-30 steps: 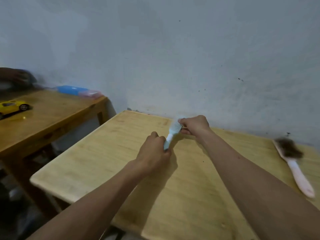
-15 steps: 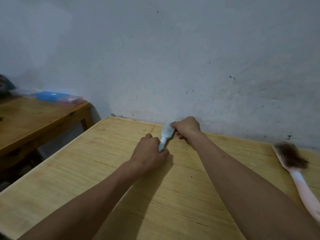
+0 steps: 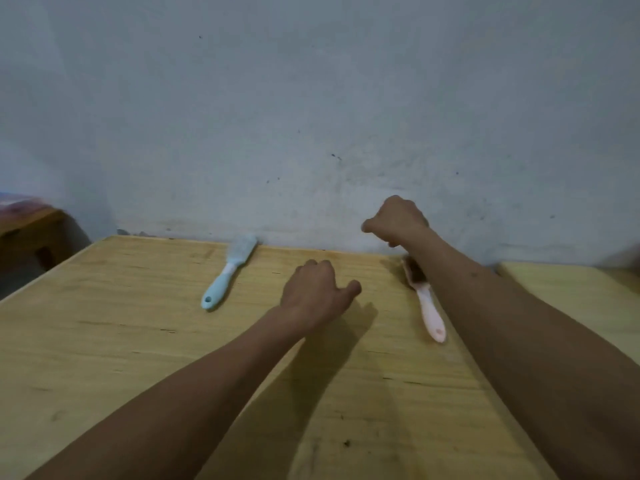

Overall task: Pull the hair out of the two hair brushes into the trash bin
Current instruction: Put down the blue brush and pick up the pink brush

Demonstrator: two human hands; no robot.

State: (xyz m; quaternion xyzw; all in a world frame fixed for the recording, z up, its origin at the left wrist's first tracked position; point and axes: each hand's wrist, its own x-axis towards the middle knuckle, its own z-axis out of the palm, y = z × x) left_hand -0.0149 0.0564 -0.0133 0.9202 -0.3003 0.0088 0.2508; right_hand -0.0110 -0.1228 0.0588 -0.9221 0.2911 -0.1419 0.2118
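You had just let go of the blue brush (image 3: 230, 271): half a second before, your left hand held its handle and your right hand pinched at its bristles, and at this moment it lay alone on the wooden table (image 3: 121, 341), head near the wall (image 3: 311, 116), handle pointing back toward you. Its bristles looked pale and free of hair, though motion blur made that hard to confirm.

Your left hand (image 3: 317, 294) hovered over the table between the two brushes, fingers loosely curled, holding nothing. Your right hand (image 3: 396, 220) was raised near the wall in a closed fist; whether it held pulled hair could not be told.

The pink brush (image 3: 424, 299) lay just beside your right forearm, its head dark with matted hair. The trash bin was out of view. By the look of it, the first brush was done and the pink one came next.
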